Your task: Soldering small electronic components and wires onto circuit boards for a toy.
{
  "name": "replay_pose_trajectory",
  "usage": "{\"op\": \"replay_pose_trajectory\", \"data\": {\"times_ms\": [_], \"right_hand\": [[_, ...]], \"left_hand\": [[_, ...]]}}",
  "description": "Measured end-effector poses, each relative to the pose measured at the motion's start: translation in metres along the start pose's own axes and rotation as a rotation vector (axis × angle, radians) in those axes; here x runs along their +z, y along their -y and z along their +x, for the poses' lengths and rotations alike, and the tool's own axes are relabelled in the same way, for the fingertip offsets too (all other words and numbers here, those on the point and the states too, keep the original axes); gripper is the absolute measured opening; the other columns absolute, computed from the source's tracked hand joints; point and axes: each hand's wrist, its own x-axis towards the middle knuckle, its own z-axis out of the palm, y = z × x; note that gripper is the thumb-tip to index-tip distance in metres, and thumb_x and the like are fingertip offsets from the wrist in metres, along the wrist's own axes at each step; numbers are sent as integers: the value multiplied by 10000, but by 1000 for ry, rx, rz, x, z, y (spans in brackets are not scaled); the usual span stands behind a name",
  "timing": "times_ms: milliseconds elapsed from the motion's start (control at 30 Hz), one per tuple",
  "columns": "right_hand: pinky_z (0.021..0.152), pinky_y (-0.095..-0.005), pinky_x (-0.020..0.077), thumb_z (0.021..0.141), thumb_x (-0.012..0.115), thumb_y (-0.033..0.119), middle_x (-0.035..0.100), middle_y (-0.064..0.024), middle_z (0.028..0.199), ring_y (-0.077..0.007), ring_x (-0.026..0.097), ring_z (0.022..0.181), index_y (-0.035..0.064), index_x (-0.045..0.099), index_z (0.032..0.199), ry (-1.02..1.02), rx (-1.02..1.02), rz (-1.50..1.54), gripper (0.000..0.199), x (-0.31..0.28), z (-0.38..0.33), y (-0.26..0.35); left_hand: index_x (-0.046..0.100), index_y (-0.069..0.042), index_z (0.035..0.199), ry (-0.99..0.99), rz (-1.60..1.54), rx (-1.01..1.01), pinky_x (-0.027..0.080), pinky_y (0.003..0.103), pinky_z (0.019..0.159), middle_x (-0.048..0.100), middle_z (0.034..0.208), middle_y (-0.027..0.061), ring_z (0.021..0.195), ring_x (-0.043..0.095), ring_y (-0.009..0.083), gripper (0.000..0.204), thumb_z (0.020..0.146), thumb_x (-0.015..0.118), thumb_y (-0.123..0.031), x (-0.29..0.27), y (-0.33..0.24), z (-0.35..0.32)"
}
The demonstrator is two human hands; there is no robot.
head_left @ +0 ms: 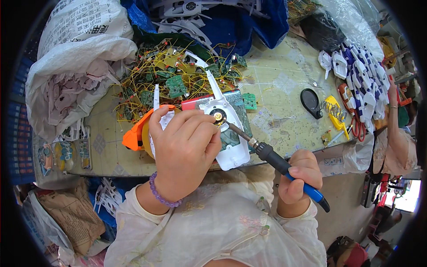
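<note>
My right hand [300,177] grips a soldering iron [278,162] by its black and blue handle. The iron's metal tip reaches up and left to a round brass-coloured part [218,116] inside a black ring. That ring sits in a white plastic housing [233,158] with a long narrow arm, lying over a dark green and red surface. Over the housing's left side bends my left hand [189,142], fingertips closed beside the round part; what they pinch is hidden. An orange and yellow object [138,131] and another white plastic piece [156,95] lie partly behind this hand.
Beyond my hands is a heap of green circuit boards [177,86] with yellow wires. A white sack [82,49] stands left, a blue bag [231,26] behind. Rightward lie a black oval ring [311,102], a yellow coil-spring iron stand [333,116] and stacked white-purple parts [362,84]. Another person's arm [394,118] shows far right.
</note>
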Motion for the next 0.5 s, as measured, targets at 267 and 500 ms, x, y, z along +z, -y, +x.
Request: {"op": "replay_pose_trajectory", "data": {"times_ms": [267,500], "right_hand": [[479,-298,353,920,504,274,482,-55,612,-169,428,493,37,521,874,-14,-6,-7,242,0,0,1],[482,-298,351,922,501,271,478,-54,611,-168,424,492,38,520,878,-6,-2,-12,238,0,0,1]], "left_hand": [[598,-94,741,6,-4,1,319,456,963,675,859,4,895,632,189,144,694,725,-45,-1,0,0],[598,-93,736,12,-3,-5,318,455,966,677,861,4,901,632,188,138,695,722,-47,0,0,-1]]}}
